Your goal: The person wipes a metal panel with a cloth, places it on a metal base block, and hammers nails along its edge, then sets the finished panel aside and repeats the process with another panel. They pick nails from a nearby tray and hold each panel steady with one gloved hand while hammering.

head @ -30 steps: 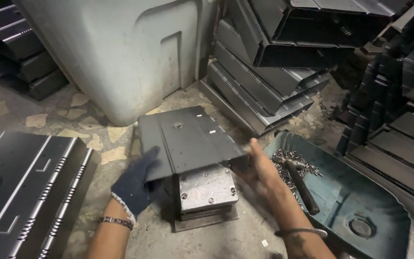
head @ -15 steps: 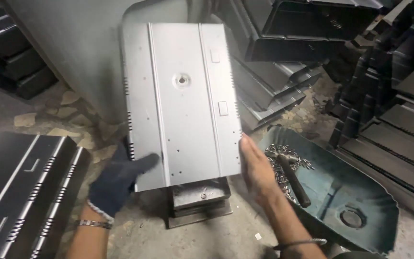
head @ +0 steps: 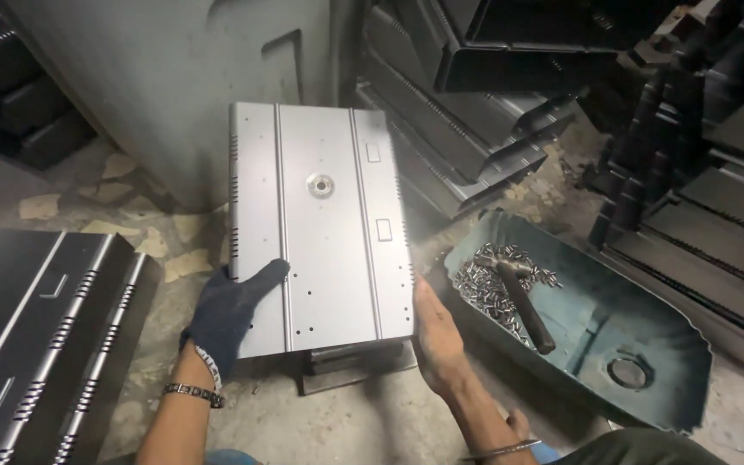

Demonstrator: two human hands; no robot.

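Grey sheet-metal panel (head: 319, 228), ribbed, with a round boss at its centre, lies flat over a small steel block (head: 356, 360) on the floor. We clamp its left edge in our gloved left hand (head: 230, 314), thumb on top; our bare right hand (head: 437, 331) presses flat against the right edge, fingers together. Positioning step, we judge; next comes aligning it squarely on the block. Rightward, a green tray (head: 647, 344) holds a hammer (head: 523, 297) and probably rivets (head: 484, 284).
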